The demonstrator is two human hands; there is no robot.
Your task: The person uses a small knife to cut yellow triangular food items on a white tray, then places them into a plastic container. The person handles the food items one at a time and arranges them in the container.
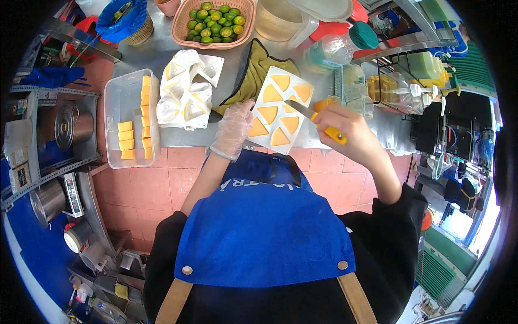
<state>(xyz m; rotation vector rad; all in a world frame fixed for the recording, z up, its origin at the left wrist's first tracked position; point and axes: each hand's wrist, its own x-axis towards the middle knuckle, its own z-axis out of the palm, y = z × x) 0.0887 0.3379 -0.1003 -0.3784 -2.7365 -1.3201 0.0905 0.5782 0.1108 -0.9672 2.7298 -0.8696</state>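
Note:
My left hand, in a clear plastic glove, grips the left edge of a white mould. Orange-yellow wedges fill its several triangular cavities. In my bare right hand is a knife with a yellow handle. Its blade points left over a wedge near the mould's right side, and I cannot tell whether it touches. Behind my right fingers sits a partly hidden orange item. Crumpled white moulds with yellow residue lie left of my gloved hand.
A clear plastic tub holding rows of yellow pieces overhangs the table's front edge. Behind are an olive cloth, a basket of cut green citrus and a plastic bottle. Pump bottles stand in a rack at right.

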